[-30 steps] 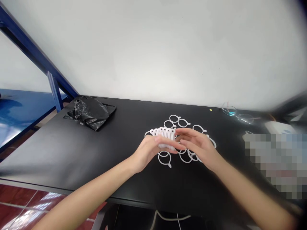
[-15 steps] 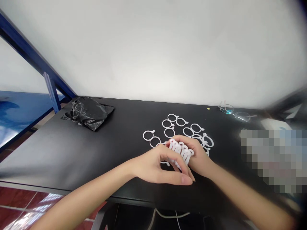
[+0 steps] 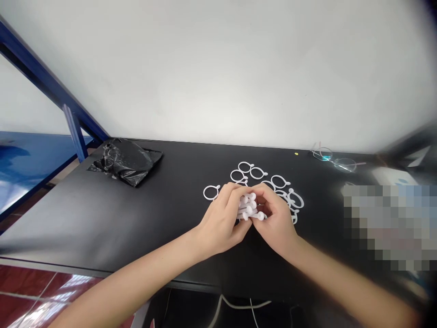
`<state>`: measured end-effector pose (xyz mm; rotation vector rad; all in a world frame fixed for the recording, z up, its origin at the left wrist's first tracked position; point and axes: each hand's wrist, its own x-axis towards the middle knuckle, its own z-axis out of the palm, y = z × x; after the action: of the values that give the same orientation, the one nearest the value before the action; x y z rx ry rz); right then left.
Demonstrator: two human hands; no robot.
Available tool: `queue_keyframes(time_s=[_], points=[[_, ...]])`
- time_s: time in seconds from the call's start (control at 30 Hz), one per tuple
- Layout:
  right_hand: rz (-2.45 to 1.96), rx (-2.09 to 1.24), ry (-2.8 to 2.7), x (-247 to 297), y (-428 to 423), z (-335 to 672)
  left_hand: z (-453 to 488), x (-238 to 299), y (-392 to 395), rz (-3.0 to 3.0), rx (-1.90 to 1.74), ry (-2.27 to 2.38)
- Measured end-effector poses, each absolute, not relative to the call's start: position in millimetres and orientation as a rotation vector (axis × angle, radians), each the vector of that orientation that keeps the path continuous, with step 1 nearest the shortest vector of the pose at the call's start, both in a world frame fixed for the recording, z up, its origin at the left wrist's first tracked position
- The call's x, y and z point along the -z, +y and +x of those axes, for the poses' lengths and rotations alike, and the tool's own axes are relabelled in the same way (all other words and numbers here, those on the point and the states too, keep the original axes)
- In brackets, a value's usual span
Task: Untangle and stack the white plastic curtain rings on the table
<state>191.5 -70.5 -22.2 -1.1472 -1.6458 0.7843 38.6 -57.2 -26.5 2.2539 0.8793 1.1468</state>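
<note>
A stack of white curtain rings sits between my two hands, its small round tabs facing me. My left hand is closed around the left side of the stack, thumb below and fingers over the top. My right hand is closed against the right side, its fingertips meeting those of the left hand; its grip on the rings is partly hidden. Several loose curtain rings lie flat on the black table just beyond my hands, some covered by them.
A crumpled black plastic bag lies at the back left. Eyeglasses rest near the wall on the right, by a small yellow bit. Blurred items occupy the right side. A blue metal frame stands left; cables hang below the front edge.
My left hand has turned and closed around the stack from the left. The stack has tipped so its tabs point to the right and toward me. The loose rings have stayed put.
</note>
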Motion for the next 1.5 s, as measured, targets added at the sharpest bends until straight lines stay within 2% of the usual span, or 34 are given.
queue_keyframes(time_s=[0.2, 0.67, 0.97, 1.17, 1.3, 1.5], points=[[-1.204, -0.808, -1.594, 17.7, -67.2, 194.1, 36.6, 31.2, -48.8, 2.302, -1.045, 0.867], [-0.966, -1.663, -1.536, 9.5, -63.5, 210.0, 21.3, 13.9, -22.5, 2.065, -0.638, 0.617], [-0.944, -1.757, -1.421, 9.0, -63.2, 199.3, 24.4, 17.6, -28.4, 1.628, -0.595, 0.383], [-1.047, -1.785, -1.376, 13.1, -66.0, 195.5, 25.3, 21.9, -29.2, 1.963, -0.646, 0.464], [-1.024, -1.701, -1.403, 16.5, -67.8, 194.9, 25.2, 23.3, -26.4, 2.016, -0.715, 0.492], [-1.067, -1.548, -1.427, 19.1, -73.4, 191.7, 28.7, 19.1, -29.2, 1.771, -0.834, 0.618]])
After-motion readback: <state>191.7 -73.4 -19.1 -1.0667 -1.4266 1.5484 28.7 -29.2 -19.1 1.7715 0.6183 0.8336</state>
